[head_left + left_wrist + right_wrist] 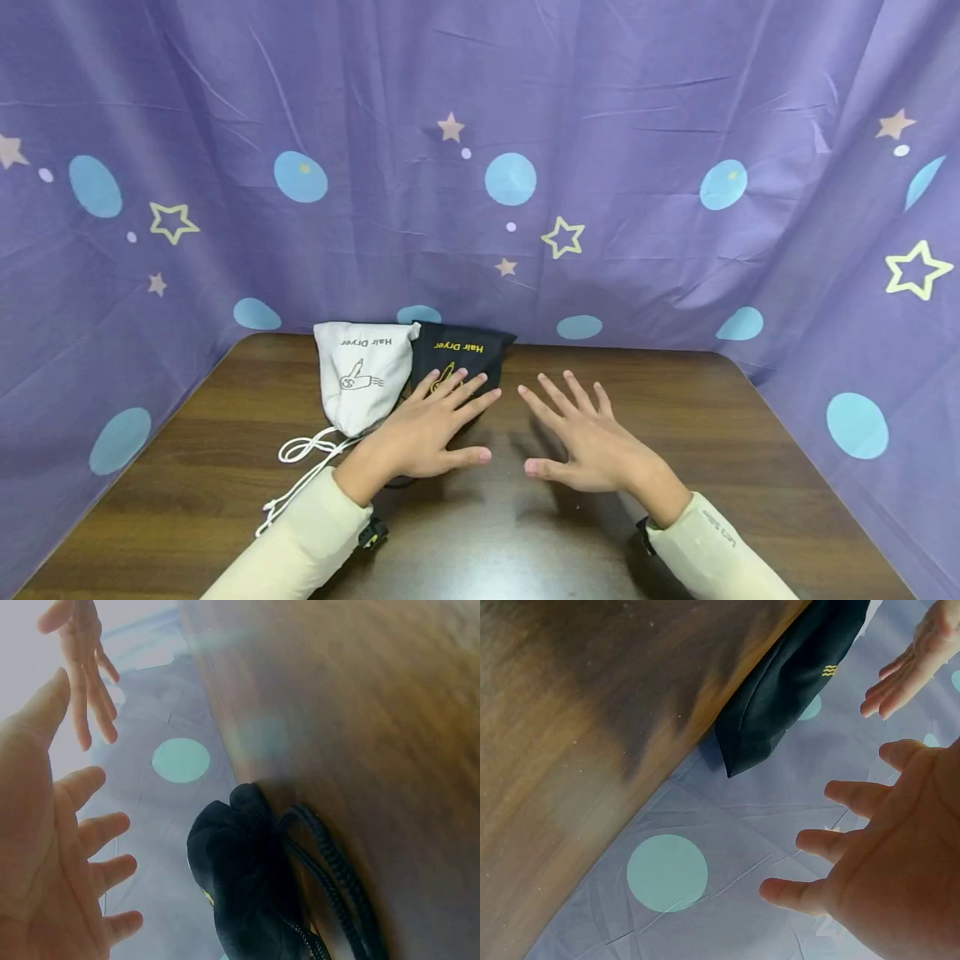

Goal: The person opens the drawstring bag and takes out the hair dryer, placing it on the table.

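Note:
Both hands hover palm down over the table, fingers straight and spread, holding nothing. My left hand (pixel 427 432) overlaps the lower part of a black drawstring bag (pixel 489 354) in the head view; the left wrist view shows it raised above that bag (pixel 247 877) and its black cord (pixel 330 862). Yellow "Hair Dryer" lettering and a dryer drawing mark the black bag. Left of it lies a white drawstring bag (pixel 366 375) with the same print in grey, its white cord (pixel 300 487) trailing toward the near side. My right hand (pixel 592 446) is to the right, apart from both bags.
The brown wooden table (pixel 675 400) has rounded far corners. A purple curtain (pixel 622 108) with stars and blue dots surrounds its back and sides. Both bags lie against the far edge, left of the middle. A dark strap (pixel 371 533) is on the left wrist.

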`<state>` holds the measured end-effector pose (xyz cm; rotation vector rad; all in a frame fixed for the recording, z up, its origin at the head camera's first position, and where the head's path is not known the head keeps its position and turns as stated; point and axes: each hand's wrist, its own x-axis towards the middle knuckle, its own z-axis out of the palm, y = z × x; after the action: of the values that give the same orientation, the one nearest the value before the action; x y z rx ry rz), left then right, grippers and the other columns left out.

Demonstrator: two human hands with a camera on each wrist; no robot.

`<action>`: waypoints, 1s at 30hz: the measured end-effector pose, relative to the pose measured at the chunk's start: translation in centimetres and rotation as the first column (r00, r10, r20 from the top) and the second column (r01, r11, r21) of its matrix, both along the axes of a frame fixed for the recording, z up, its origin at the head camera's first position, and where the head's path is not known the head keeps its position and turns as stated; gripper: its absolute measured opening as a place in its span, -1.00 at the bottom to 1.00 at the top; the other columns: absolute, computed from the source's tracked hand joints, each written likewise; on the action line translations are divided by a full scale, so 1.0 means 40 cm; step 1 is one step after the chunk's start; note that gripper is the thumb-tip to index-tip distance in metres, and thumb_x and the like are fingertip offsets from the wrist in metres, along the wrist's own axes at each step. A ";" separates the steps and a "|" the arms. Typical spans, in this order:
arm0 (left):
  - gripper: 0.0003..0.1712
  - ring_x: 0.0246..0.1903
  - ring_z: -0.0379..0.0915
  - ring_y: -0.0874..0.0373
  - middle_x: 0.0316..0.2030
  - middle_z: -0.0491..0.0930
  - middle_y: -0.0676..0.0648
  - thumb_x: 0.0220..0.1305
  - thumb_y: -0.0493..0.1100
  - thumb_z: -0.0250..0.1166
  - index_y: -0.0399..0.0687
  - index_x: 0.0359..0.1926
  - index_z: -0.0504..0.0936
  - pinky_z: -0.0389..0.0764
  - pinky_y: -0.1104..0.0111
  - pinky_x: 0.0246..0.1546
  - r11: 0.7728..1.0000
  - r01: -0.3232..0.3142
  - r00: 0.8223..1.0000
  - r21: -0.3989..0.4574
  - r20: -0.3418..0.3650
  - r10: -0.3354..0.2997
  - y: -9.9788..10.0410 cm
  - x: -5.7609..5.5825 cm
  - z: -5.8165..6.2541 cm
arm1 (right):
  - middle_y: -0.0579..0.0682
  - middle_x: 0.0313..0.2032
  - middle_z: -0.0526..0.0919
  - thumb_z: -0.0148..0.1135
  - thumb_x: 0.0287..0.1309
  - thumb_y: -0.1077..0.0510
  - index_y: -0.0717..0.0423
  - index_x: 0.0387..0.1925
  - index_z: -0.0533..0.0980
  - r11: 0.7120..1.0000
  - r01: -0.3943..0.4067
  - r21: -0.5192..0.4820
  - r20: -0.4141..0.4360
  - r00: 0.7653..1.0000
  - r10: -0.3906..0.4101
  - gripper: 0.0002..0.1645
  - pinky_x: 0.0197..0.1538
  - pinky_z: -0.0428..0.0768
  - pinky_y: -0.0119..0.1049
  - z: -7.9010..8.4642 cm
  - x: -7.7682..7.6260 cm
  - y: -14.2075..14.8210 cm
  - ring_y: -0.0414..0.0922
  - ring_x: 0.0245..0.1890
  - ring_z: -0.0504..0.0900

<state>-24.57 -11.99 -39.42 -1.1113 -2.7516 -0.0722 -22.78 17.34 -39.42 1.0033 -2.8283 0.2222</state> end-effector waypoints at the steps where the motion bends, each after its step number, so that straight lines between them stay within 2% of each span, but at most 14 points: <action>1: -0.04 0.58 -0.14 -0.10 0.59 0.04 -0.05 0.37 0.57 -0.12 0.33 0.63 -0.01 -0.12 -0.18 0.49 1.000 -0.004 1.000 -0.002 -0.010 0.004 -0.003 -0.002 0.001 | 0.02 0.62 -0.14 -0.03 0.23 -0.62 -0.39 0.63 -0.24 1.000 -0.002 -0.004 -0.002 1.000 0.002 0.13 0.38 -0.13 0.52 0.001 -0.002 -0.001 0.29 0.58 -0.23; 4: -0.10 0.52 0.05 -0.17 0.56 0.14 -0.08 0.39 0.43 0.08 0.27 0.61 0.12 0.10 -0.22 0.42 1.000 -0.025 0.998 -0.001 -0.055 0.025 -0.010 -0.013 0.005 | 0.01 0.62 -0.14 0.00 0.22 -0.61 -0.41 0.63 -0.24 1.000 -0.004 -0.015 0.002 1.000 0.004 0.14 0.38 -0.10 0.51 0.009 -0.006 -0.002 0.28 0.58 -0.22; 7: -0.16 0.42 0.23 -0.22 0.51 0.24 -0.15 0.37 0.32 0.22 0.18 0.56 0.26 0.31 -0.21 0.30 0.997 -0.072 0.994 0.013 -0.087 0.072 -0.014 -0.024 0.005 | 0.00 0.62 -0.10 -0.04 0.23 -0.62 -0.41 0.63 -0.21 1.000 -0.012 -0.026 0.019 1.000 0.012 0.12 0.38 -0.07 0.50 0.019 -0.010 -0.005 0.25 0.58 -0.18; 9: -0.18 0.36 0.30 -0.22 0.49 0.28 -0.18 0.37 0.30 0.25 0.14 0.53 0.32 0.40 -0.19 0.22 0.992 -0.124 0.989 0.027 -0.080 0.126 -0.017 -0.027 0.006 | 0.01 0.61 -0.03 -0.09 0.23 -0.63 -0.38 0.63 -0.17 0.999 -0.023 -0.030 0.020 1.000 0.023 0.11 0.38 -0.03 0.50 0.023 -0.018 -0.010 0.23 0.58 -0.12; 14: -0.20 0.25 0.40 -0.25 0.45 0.32 -0.23 0.35 0.25 0.28 0.06 0.50 0.36 0.55 -0.15 0.01 0.965 -0.257 0.965 0.055 -0.046 0.259 -0.022 -0.038 0.005 | 0.09 0.55 0.17 0.04 0.28 -0.52 -0.28 0.64 -0.05 0.998 -0.054 -0.033 -0.002 0.999 0.054 0.05 0.34 0.15 0.44 0.025 -0.068 -0.044 0.24 0.52 0.12; 17: -0.19 0.23 0.40 -0.30 0.43 0.32 -0.27 0.36 0.22 0.30 0.01 0.50 0.36 0.59 -0.15 -0.04 0.949 -0.303 0.953 0.086 0.006 0.304 -0.025 -0.051 0.003 | 0.13 0.52 0.22 0.11 0.31 -0.44 -0.23 0.63 0.02 0.998 -0.049 -0.040 0.019 0.999 0.050 0.01 0.33 0.23 0.40 0.026 -0.105 -0.069 0.27 0.47 0.22; 22: -0.19 0.25 0.34 -0.40 0.41 0.30 -0.34 0.37 0.16 0.31 -0.09 0.49 0.34 0.55 -0.21 0.04 0.919 -0.356 0.932 0.167 0.131 0.338 -0.031 -0.074 0.002 | 0.17 0.50 0.25 0.15 0.35 -0.37 -0.16 0.61 0.09 0.999 -0.018 -0.048 0.053 0.998 0.021 -0.04 0.31 0.28 0.39 0.026 -0.154 -0.114 0.25 0.44 0.28; 27: -0.25 0.15 0.39 -0.44 0.30 0.37 -0.42 0.38 0.04 0.33 -0.27 0.43 0.37 0.47 -0.17 0.16 0.875 -0.409 0.909 0.259 0.202 0.365 -0.037 -0.098 -0.005 | 0.16 0.50 0.24 0.14 0.36 -0.35 -0.13 0.60 0.12 0.999 -0.011 -0.049 0.102 0.995 0.016 -0.06 0.30 0.30 0.40 0.021 -0.183 -0.166 0.24 0.43 0.28; 30: -0.30 0.13 0.42 -0.44 0.24 0.41 -0.45 0.38 -0.04 0.33 -0.34 0.39 0.39 0.44 -0.15 0.19 0.857 -0.428 0.899 0.287 0.233 0.371 -0.038 -0.112 -0.006 | 0.17 0.47 0.29 0.14 0.38 -0.34 -0.07 0.58 0.18 0.997 -0.015 -0.073 0.105 0.994 0.022 -0.10 0.30 0.35 0.32 0.013 -0.209 -0.193 0.23 0.39 0.33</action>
<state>-29.05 -13.51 -39.65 -0.4488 -2.9071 -0.5768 -31.12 9.60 -38.90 1.0326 -2.8828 0.3880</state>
